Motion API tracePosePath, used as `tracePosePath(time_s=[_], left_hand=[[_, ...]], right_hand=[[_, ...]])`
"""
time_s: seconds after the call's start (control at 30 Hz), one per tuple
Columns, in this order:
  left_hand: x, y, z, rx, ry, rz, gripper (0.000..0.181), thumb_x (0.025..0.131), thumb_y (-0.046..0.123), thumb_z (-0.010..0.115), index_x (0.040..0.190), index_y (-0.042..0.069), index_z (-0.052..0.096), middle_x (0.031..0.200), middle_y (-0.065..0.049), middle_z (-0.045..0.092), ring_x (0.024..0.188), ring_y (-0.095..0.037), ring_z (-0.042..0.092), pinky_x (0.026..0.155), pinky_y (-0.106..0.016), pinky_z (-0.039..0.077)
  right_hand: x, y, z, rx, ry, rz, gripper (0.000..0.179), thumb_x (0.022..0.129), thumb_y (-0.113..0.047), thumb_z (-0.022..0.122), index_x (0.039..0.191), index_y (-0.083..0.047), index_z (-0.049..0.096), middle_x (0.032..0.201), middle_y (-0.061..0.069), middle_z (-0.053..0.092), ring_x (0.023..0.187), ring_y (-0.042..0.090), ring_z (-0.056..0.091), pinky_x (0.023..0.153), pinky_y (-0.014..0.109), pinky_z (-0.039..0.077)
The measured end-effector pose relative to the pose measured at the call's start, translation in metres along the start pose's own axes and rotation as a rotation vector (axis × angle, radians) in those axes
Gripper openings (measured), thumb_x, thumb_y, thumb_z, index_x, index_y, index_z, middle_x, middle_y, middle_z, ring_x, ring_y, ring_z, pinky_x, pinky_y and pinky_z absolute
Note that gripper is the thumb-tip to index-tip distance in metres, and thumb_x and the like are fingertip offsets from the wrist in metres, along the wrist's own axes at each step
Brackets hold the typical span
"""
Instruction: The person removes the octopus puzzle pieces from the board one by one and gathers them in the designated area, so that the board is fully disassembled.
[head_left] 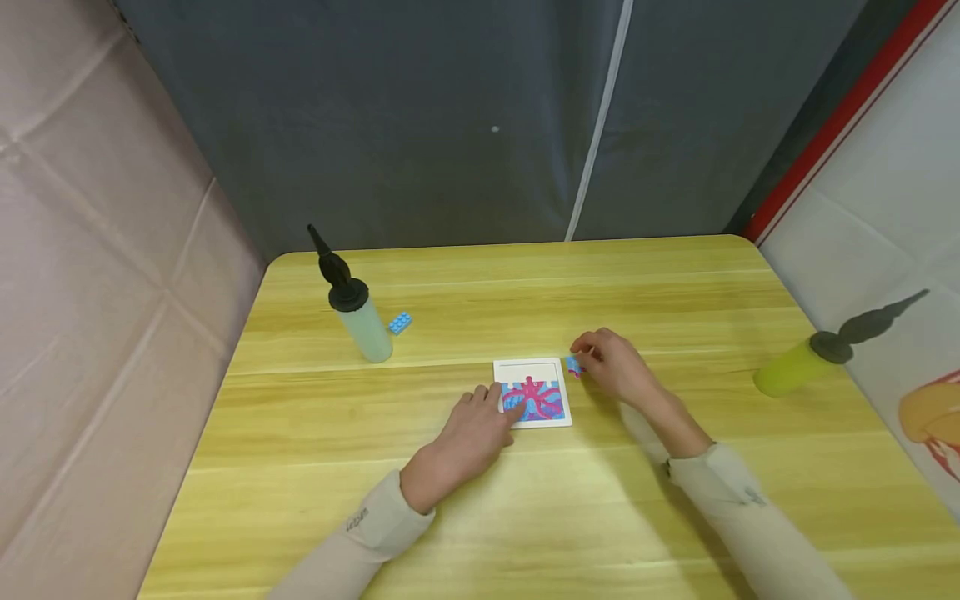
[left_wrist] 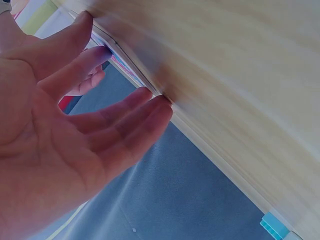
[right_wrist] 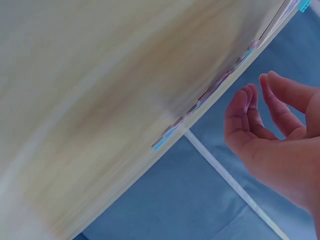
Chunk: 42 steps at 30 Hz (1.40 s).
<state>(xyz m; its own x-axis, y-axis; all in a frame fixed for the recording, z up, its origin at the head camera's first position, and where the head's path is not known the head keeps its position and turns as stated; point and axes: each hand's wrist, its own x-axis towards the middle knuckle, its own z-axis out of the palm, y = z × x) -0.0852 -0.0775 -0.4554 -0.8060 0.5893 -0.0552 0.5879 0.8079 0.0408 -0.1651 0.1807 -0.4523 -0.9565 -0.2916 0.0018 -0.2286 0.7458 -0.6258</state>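
Note:
A white-framed jigsaw tray [head_left: 534, 423] lies on the table with a pink octopus picture on blue; its upper part is plain white. My left hand [head_left: 474, 423] rests at the tray's left side with fingers extended, fingertips touching its edge and the picture. Beside the tray's right edge lie blue and pink jigsaw pieces [head_left: 574, 367], partly hidden under my right hand [head_left: 617, 367]. In the right wrist view the pieces [right_wrist: 202, 97] lie flat on the tabletop. The right hand [right_wrist: 275, 125] hovers apart from them, fingers loosely bent, nothing visible between thumb and fingers.
A pale green hand pump [head_left: 367, 329] with a black nozzle stands at the left, a light blue toy brick [head_left: 401, 323] beside it. Another pump [head_left: 787, 371], yellow-green, stands at the right edge. A dark grey curtain [head_left: 420, 150] hangs behind the wooden table [head_left: 337, 500].

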Motion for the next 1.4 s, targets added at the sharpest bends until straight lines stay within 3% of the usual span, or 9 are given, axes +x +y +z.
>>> tracePosePath(time_s=[0.3,0.5,0.67,1.03,1.4], left_hand=[[0.000,0.000,0.001,0.060,0.015,0.011,0.038,0.094,0.032,0.074,0.132,0.027,0.071,0.121,-0.015,0.067,0.096,-0.027,0.063,0.084,-0.037,0.054],[0.000,0.000,0.001,0.078,0.042,0.022,0.030,0.094,0.031,0.074,0.124,0.025,0.075,0.115,-0.015,0.068,0.094,-0.026,0.064,0.081,-0.036,0.053],[0.000,-0.001,0.000,0.071,0.026,0.020,0.028,0.096,0.030,0.072,0.122,0.024,0.075,0.118,-0.016,0.069,0.095,-0.025,0.063,0.081,-0.035,0.053],[-0.001,0.000,-0.001,0.092,0.009,0.021,0.029,0.097,0.031,0.071,0.125,0.026,0.075,0.127,-0.017,0.069,0.094,-0.023,0.062,0.079,-0.034,0.053],[0.001,0.001,-0.003,0.078,-0.037,0.018,0.028,0.099,0.029,0.068,0.126,0.028,0.076,0.138,-0.018,0.066,0.098,-0.023,0.062,0.083,-0.036,0.054]], right_hand=[[0.002,-0.011,0.012,0.003,-0.024,-0.028,0.018,0.100,-0.005,0.061,0.112,0.002,0.072,0.099,0.015,0.066,0.076,0.018,0.059,0.063,0.026,0.048],[0.004,-0.023,0.019,-0.017,-0.029,-0.047,0.017,0.100,-0.005,0.062,0.110,0.001,0.073,0.099,0.013,0.067,0.082,0.021,0.060,0.071,0.033,0.051],[0.005,-0.032,0.026,-0.036,-0.061,-0.041,0.016,0.100,-0.008,0.062,0.110,-0.002,0.073,0.100,0.011,0.067,0.086,0.022,0.061,0.076,0.036,0.053],[0.008,-0.046,0.040,-0.055,-0.126,-0.054,0.014,0.100,-0.010,0.063,0.109,-0.005,0.074,0.096,0.007,0.065,0.078,0.017,0.057,0.072,0.031,0.051],[0.008,-0.054,0.047,-0.109,-0.157,-0.155,0.012,0.097,-0.010,0.070,0.105,-0.006,0.078,0.086,0.002,0.068,0.081,0.015,0.058,0.075,0.032,0.050]])
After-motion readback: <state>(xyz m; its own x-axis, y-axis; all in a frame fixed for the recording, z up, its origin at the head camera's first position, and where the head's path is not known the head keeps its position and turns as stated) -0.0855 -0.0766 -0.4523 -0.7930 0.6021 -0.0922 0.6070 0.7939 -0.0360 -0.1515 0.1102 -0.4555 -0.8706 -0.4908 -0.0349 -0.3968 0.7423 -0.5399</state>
